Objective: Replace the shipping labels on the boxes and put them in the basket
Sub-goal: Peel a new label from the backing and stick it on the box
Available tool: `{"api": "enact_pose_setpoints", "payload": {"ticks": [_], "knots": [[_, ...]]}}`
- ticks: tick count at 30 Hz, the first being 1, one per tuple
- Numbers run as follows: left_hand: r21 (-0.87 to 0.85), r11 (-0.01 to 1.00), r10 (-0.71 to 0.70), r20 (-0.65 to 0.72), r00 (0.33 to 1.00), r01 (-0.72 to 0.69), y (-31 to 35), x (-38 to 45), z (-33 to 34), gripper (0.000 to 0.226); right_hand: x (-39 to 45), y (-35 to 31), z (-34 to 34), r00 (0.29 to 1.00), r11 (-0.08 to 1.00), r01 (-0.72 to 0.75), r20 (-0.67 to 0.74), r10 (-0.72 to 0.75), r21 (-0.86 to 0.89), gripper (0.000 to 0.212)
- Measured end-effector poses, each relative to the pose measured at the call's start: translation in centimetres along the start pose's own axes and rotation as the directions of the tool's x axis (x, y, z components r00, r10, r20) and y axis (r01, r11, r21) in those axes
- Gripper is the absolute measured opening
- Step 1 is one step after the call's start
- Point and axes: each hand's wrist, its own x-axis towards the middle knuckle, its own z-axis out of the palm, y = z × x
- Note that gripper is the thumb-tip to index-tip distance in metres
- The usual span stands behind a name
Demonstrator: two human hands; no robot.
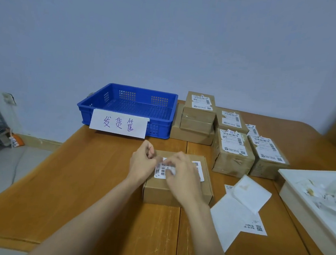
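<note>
Near the middle of the wooden table [56, 188], both hands work at the shipping label [162, 169] on top of a flat cardboard box [161, 194]: the left hand [142, 163] has its fingers curled at the label's left edge, and the right hand [183, 175] lies over the label. A blue basket [128, 107] sits at the far edge, with labelled boxes [232, 153] stacked to its right and loose label sheets [243, 207] toward the right edge.

Soft even light, faint shadows, slight blur, wide-angle edge curvature
</note>
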Motion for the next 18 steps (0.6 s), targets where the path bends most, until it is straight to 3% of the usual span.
{"api": "enact_pose_setpoints", "payload": {"ticks": [6, 13, 18], "knots": [[-0.041, 0.999, -0.035, -0.011, 0.999, 0.034, -0.6, 1.1, 0.3, 0.024, -0.2, -0.4, 1.4, 0.996, 0.983, 0.088, 0.033, -0.084, -0.160, 0.035], [-0.106, 0.992, -0.066, -0.033, 0.997, 0.062, -1.1, 1.5, 0.5, 0.022, 0.6, -0.2, 2.1, 0.995, 0.979, 0.042, 0.099, -0.023, -0.199, 0.047], [-0.098, 0.994, -0.052, -0.039, 0.998, 0.048, -1.2, 1.6, 0.6, 0.020, 0.7, 1.0, 0.5, 0.961, 1.000, 0.000, 0.275, 0.001, -0.004, 0.058]]}}
